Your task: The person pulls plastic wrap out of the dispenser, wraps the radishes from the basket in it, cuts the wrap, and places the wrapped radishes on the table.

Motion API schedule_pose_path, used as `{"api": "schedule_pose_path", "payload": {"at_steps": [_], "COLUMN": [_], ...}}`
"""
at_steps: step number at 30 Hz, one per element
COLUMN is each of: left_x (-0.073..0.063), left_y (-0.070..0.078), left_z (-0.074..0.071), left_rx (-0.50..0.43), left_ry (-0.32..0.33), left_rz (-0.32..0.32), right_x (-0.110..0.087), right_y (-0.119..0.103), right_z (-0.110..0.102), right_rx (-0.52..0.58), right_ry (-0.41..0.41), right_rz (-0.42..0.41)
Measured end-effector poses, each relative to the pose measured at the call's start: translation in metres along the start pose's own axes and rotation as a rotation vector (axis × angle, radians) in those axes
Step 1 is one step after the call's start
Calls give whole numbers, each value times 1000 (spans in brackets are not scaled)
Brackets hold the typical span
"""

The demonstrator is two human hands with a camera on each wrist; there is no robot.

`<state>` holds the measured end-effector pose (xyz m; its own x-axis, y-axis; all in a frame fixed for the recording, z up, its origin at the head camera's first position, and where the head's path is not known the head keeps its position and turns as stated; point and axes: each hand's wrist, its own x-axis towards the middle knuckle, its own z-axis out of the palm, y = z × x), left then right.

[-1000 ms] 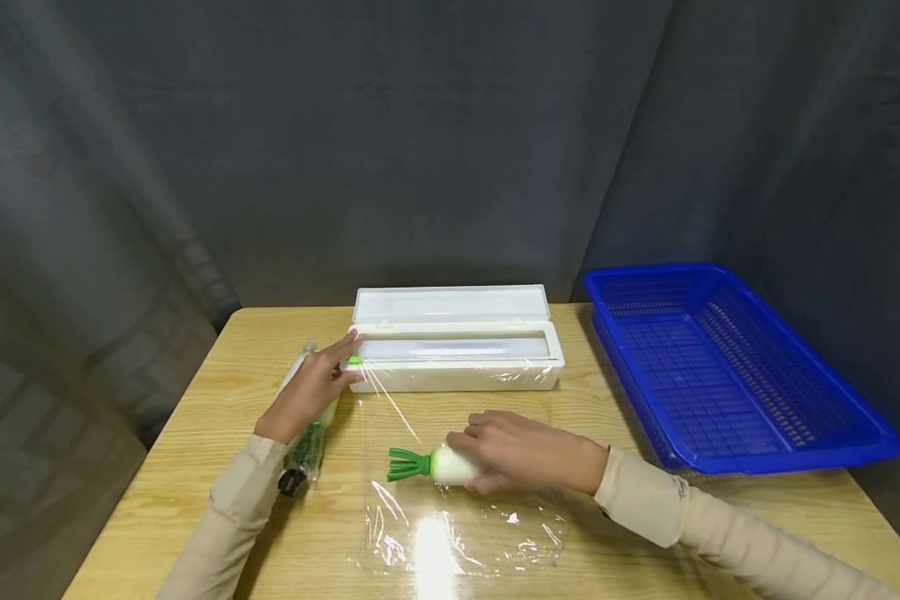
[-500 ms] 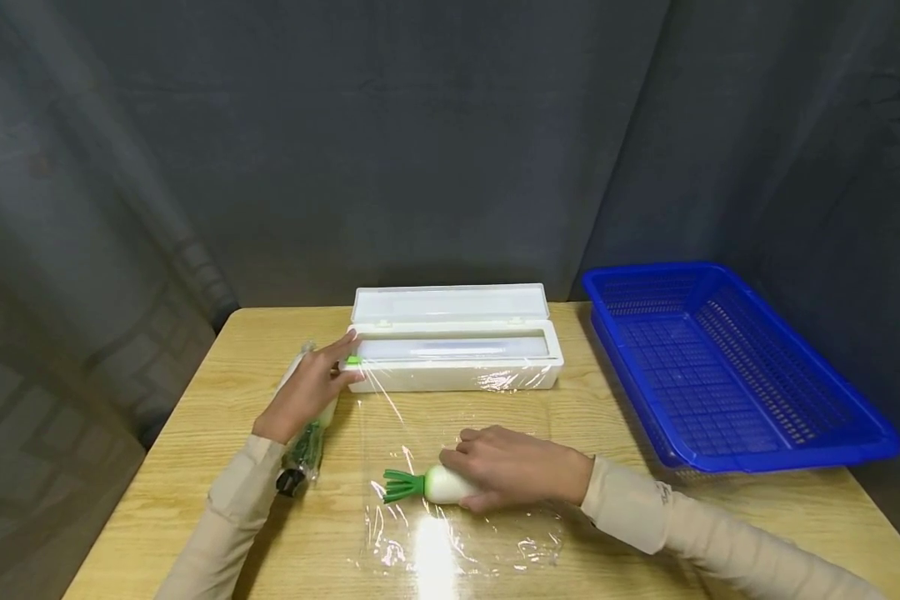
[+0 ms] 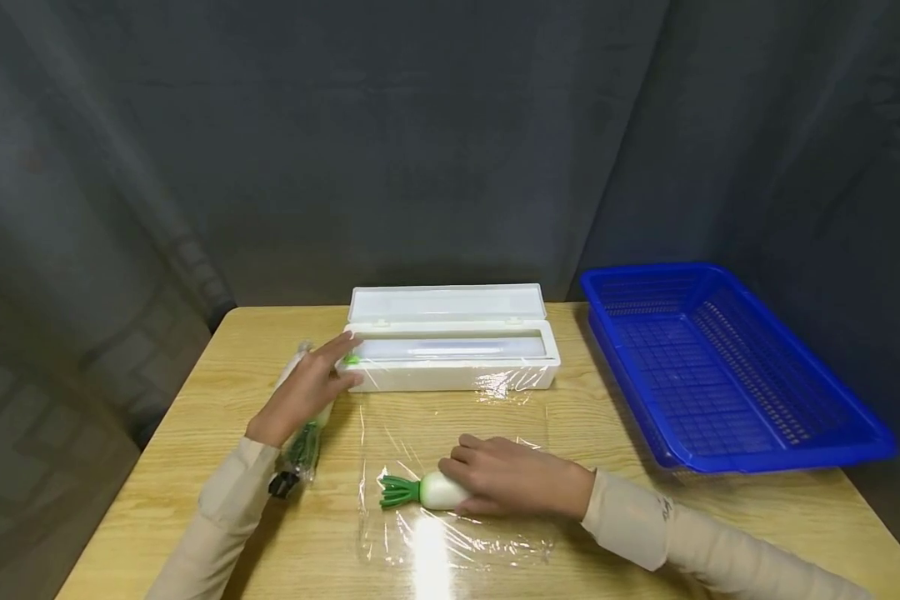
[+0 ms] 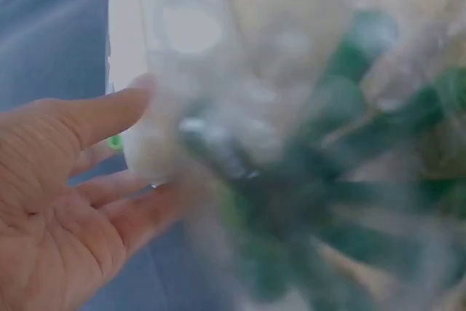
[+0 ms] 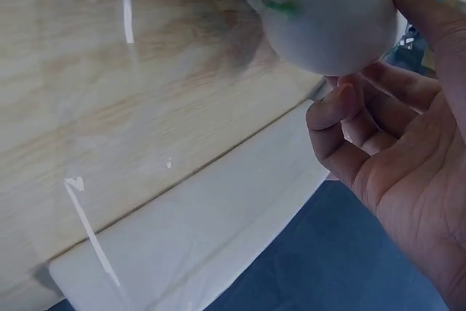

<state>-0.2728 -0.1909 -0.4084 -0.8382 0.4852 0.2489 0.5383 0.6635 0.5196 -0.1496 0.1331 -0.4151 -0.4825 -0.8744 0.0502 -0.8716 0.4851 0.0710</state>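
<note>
In the head view a white radish with green leaf stalks lies sideways over clear plastic wrap, its leaves to the left. My right hand grips its body from above, covering the right end. The right wrist view shows the radish's rounded end between thumb and curled fingers. From a white wrap dispenser, lid raised, the film runs toward me. My left hand holds the dispenser's left end, thumb at the front and fingers at the top; a green piece sits there.
Beneath my left forearm lies a film-wrapped vegetable, white with green leaves and a dark tip, blurred in the left wrist view. A blue plastic basket stands on the right of the wooden table. Dark curtains hang behind.
My right hand has brought the radish toward me and slightly left, down onto the nearer part of the film. The left hand has stayed at the dispenser's end.
</note>
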Motion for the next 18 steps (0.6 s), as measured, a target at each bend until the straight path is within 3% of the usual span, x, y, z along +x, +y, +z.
{"api": "schedule_pose_path", "payload": {"at_steps": [5, 9, 13, 16, 18], "left_x": [-6, -12, -16, -21, -27], "left_y": [7, 19, 30, 39, 45], "left_z": [1, 0, 2, 5, 6], "left_rx": [130, 220, 253, 202, 114], "left_ry": [112, 190, 265, 257, 171], "left_rz": [91, 179, 320, 432, 457], "right_x": [-9, -18, -27, -35, -42], "right_y": [-1, -3, -7, -11, -13], "right_z": [0, 3, 6, 6, 5], "right_rx": [-49, -156, -222, -183, -143], "right_ry": [108, 234, 336, 326, 289], "right_rz": [-22, -88, -173, -188, -170]}}
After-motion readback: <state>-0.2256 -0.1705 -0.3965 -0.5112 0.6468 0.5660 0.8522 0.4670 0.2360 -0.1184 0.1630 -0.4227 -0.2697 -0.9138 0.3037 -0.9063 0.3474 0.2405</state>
